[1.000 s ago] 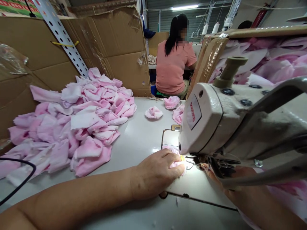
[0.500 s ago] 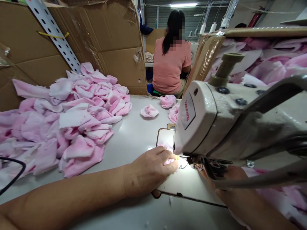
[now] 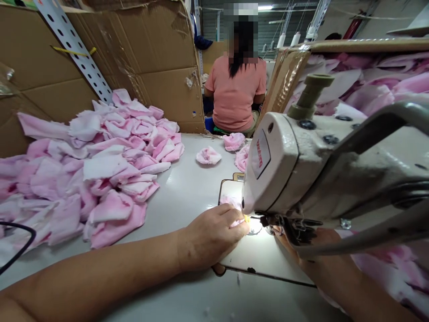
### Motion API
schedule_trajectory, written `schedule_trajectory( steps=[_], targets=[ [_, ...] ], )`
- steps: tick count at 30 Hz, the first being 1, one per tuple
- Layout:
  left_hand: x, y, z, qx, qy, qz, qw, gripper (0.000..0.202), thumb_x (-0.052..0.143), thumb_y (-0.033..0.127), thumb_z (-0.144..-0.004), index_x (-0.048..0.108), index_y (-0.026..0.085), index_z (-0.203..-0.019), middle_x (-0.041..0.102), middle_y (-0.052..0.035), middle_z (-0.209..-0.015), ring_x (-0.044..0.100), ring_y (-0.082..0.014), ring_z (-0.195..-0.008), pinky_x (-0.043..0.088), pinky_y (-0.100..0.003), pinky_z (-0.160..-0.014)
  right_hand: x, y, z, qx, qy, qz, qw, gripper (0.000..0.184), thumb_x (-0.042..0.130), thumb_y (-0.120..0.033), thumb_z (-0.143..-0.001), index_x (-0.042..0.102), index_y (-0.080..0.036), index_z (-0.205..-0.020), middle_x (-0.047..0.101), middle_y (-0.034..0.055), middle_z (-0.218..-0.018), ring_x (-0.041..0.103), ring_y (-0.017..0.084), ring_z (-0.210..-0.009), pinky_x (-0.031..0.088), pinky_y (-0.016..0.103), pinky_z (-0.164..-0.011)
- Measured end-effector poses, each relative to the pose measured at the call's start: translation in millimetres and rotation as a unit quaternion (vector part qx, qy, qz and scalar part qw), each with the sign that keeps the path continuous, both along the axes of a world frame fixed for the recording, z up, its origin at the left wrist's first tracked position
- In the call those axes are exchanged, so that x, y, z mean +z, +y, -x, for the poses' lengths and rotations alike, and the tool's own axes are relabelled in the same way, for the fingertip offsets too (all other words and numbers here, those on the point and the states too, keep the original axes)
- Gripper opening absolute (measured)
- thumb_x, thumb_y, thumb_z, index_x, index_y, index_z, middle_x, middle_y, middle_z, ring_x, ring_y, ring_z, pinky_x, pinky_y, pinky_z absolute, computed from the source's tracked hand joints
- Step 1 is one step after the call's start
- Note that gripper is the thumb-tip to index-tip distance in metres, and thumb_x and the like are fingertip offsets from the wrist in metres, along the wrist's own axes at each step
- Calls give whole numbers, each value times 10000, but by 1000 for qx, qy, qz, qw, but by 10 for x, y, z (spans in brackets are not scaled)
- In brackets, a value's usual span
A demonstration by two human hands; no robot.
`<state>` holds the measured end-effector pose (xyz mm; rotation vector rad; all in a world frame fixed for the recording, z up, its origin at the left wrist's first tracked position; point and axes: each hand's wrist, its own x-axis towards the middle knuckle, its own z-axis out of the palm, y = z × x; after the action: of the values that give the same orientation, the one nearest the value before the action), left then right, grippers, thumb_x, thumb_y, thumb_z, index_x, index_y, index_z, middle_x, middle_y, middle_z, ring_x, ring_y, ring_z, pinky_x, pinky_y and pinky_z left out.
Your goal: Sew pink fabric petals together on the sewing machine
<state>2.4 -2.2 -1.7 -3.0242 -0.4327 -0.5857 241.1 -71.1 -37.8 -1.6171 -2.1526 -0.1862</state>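
**What is being held, and by which hand?**
A piece of pink fleecy fabric (image 3: pixel 229 202) is gripped by the left hand (image 3: pixel 211 237). The fingers are curled down and closed over it, pressing it onto the white sewing table (image 3: pixel 187 192).

**Where does that fabric lie?**
It is on the tabletop, just beside the presser foot (image 3: pixel 295 230) of a cream-coloured industrial sewing machine (image 3: pixel 268 165). A small yellow bit (image 3: pixel 247 218) is seen at the fingertips, and a lamp's light falls on the spot. Whether the cloth is under the foot cannot be told from this view.

**And the right hand?**
The right hand (image 3: pixel 318 246) is mostly hidden behind the machine, near the presser foot. How far it is open, and whether anything is held, cannot be told.

**What else is on the table?**
A large heap of pink and white fabric pieces (image 3: pixel 100 179) is piled to the left, and a black cable (image 3: pixel 16 237) is curved over its near edge. Beyond the machine, three gathered pink fabric puffs are placed close together — one (image 3: pixel 208 155) stands slightly apart from the other two.

**What is seen further back?**
Cardboard sheets (image 3: pixel 161 58) are propped behind the heap, against a perforated metal upright (image 3: pixel 72 47). A co-worker in a salmon-pink shirt (image 3: pixel 234 94) is seated beyond the table, back turned.
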Motion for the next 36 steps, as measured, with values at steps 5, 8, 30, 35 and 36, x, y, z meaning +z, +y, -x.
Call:
schedule_trajectory(
  steps=[5,8,30,35,36],
  targets=[
    [16,-10,13,-8,-67,23,997,240,419,107,-908,495,165,-688,561,-38,-766,503,-143,-721,493,-254,-767,50,17,-52,34,0,34,999,212,525,-206,-812,687,-247,-681,672,55,-639,654,235,-696,496,287,-561],
    [20,-21,13,-13,-42,13,999,232,415,101,-905,514,158,-704,574,-49,-804,496,-145,-716,493,-264,-761,83,-17,-58,39,0,50,998,244,489,-194,-829,654,-243,-656,633,46,-589,614,209,-602,471,291,-536],
    [-37,-112,17,-7,42,20,999,223,433,70,-854,545,111,-1043,583,-104,-1011,523,-188,-855,490,-321,-845,126,-108,42,53,15,41,998,238,467,-167,-862,629,-231,-700,601,23,-598,565,162,-525,410,253,-466],
    [-13,-118,13,0,36,3,999,187,431,68,-853,548,122,-989,578,-98,-974,521,-187,-831,490,-316,-818,137,-104,82,47,8,59,997,296,483,-129,-830,545,-227,-558,598,23,-596,551,145,-501,391,245,-457],
    [-11,-117,12,0,33,1,999,182,434,67,-852,548,120,-983,576,-97,-968,519,-187,-831,488,-314,-823,131,-109,84,47,6,59,997,289,485,-128,-827,550,-226,-563,603,26,-600,557,148,-508,396,246,-462]
  ],
)
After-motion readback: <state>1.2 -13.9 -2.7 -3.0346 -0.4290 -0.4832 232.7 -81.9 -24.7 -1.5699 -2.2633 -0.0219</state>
